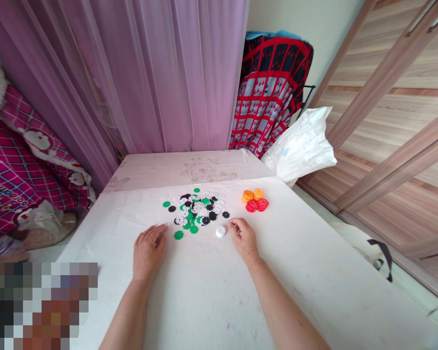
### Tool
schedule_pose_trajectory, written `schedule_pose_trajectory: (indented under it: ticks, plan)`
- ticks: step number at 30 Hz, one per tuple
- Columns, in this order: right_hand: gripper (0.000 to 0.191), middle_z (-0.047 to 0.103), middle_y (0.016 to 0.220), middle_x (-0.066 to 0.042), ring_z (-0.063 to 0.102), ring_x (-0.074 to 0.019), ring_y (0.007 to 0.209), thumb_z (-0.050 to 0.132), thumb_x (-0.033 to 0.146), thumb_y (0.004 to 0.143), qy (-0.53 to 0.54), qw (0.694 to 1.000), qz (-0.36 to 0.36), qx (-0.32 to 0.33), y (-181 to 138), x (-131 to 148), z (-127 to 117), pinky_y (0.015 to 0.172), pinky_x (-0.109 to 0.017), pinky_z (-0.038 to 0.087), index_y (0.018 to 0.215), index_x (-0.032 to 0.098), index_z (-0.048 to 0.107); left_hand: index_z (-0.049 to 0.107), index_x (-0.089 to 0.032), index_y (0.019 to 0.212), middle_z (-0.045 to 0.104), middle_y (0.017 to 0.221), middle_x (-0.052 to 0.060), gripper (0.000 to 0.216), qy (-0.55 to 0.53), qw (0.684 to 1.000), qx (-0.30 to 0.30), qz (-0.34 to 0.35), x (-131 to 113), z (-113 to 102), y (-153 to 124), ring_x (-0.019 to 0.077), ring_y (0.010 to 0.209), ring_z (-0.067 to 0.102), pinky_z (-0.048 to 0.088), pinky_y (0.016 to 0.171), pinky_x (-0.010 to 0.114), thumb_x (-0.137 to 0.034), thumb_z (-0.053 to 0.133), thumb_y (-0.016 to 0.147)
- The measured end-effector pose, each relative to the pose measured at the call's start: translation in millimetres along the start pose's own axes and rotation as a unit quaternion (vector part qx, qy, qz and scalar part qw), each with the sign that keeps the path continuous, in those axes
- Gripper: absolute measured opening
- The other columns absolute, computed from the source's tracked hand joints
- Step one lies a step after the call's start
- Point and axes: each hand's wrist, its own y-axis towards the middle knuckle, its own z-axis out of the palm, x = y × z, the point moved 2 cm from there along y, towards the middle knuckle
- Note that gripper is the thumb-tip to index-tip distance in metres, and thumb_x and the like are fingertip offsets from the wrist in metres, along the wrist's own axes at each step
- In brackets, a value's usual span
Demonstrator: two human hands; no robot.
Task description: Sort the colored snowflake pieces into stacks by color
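My left hand rests on the white-covered table, fingers loosely bent, with nothing visible in it. It lies just left of a loose pile of snowflake-shaped plastic discs in white, green and black. Across from it, my right hand has its fingers loosely curled and no disc shows between them. Right beside its fingertips stands a small stack of white discs. Beyond my right hand sit orange disc stacks and red disc stacks, grouped closely together. A green disc lies near my left fingers.
A white plastic bag stands at the table's far right corner. Purple curtains hang behind the table. A chair draped in red patterned cloth is at the back, and wooden wardrobe doors line the right. The lower left corner is pixelated.
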Motion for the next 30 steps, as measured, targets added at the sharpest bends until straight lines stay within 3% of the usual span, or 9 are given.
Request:
schedule_pose_trajectory:
  ticks: [6, 11, 16, 19, 25, 30]
  plan:
    - [0.025, 0.068, 0.094, -0.004, 0.060, -0.0149, 0.068, 0.050, 0.033, 0.083, -0.008, 1.000, 0.027, -0.006, 24.7, -10.6, 11.1, 0.071, -0.030, 0.051, 0.093, 0.023, 0.070, 0.069, -0.025, 0.108, 0.072, 0.117, 0.004, 0.034, 0.006, 1.000, 0.006, 0.001, 1.0, 0.5, -0.3, 0.0256, 0.121, 0.059, 0.041, 0.107, 0.045, -0.031, 0.041, 0.089]
    - [0.028, 0.066, 0.110, -0.006, 0.059, -0.0200, 0.101, 0.056, 0.025, 0.084, -0.085, 0.992, -0.083, 0.034, 54.1, -8.1, 20.9, 0.094, -0.035, 0.046, 0.106, 0.026, 0.073, 0.069, -0.026, 0.107, 0.072, 0.116, 0.003, 0.033, 0.006, 1.000, 0.007, 0.004, 1.6, 0.5, 0.0, 0.0252, 0.121, 0.059, 0.041, 0.107, 0.044, -0.031, 0.042, 0.090]
    - [0.026, 0.067, 0.121, -0.002, 0.052, -0.0228, 0.115, 0.059, 0.028, 0.088, -0.140, 0.972, -0.146, 0.120, 66.3, -3.0, 29.4, 0.098, -0.039, 0.041, 0.111, 0.030, 0.071, 0.069, -0.027, 0.108, 0.072, 0.117, 0.002, 0.033, 0.008, 1.000, 0.008, -0.002, 3.8, 1.5, 0.1, 0.0249, 0.122, 0.058, 0.041, 0.107, 0.043, -0.032, 0.041, 0.090]
    - [0.024, 0.069, 0.118, 0.000, 0.053, -0.0224, 0.112, 0.059, 0.028, 0.089, -0.150, 0.968, -0.145, 0.137, 67.0, -2.5, 30.5, 0.095, -0.038, 0.041, 0.107, 0.030, 0.072, 0.069, -0.026, 0.108, 0.071, 0.118, 0.002, 0.033, 0.004, 1.000, 0.011, 0.002, 5.4, 2.4, -0.1, 0.0245, 0.122, 0.058, 0.041, 0.107, 0.043, -0.032, 0.042, 0.090]
    - [0.024, 0.072, 0.107, -0.004, 0.059, -0.0221, 0.097, 0.056, 0.020, 0.085, -0.172, 0.977, -0.097, 0.085, 52.4, -13.6, 16.2, 0.092, -0.035, 0.043, 0.102, 0.024, 0.073, 0.069, -0.025, 0.109, 0.072, 0.117, 0.002, 0.035, 0.006, 1.000, 0.012, 0.004, 5.8, 3.0, -0.1, 0.0253, 0.122, 0.058, 0.041, 0.107, 0.045, -0.032, 0.040, 0.090]
    - [0.026, 0.071, 0.105, -0.006, 0.059, -0.0222, 0.098, 0.056, 0.020, 0.083, -0.170, 0.980, -0.085, 0.057, 32.9, -18.8, 2.5, 0.093, -0.034, 0.043, 0.104, 0.021, 0.071, 0.069, -0.025, 0.108, 0.072, 0.116, 0.002, 0.035, 0.011, 1.000, 0.010, 0.011, 5.7, 3.5, 0.4, 0.0259, 0.121, 0.059, 0.042, 0.106, 0.045, -0.032, 0.041, 0.090]
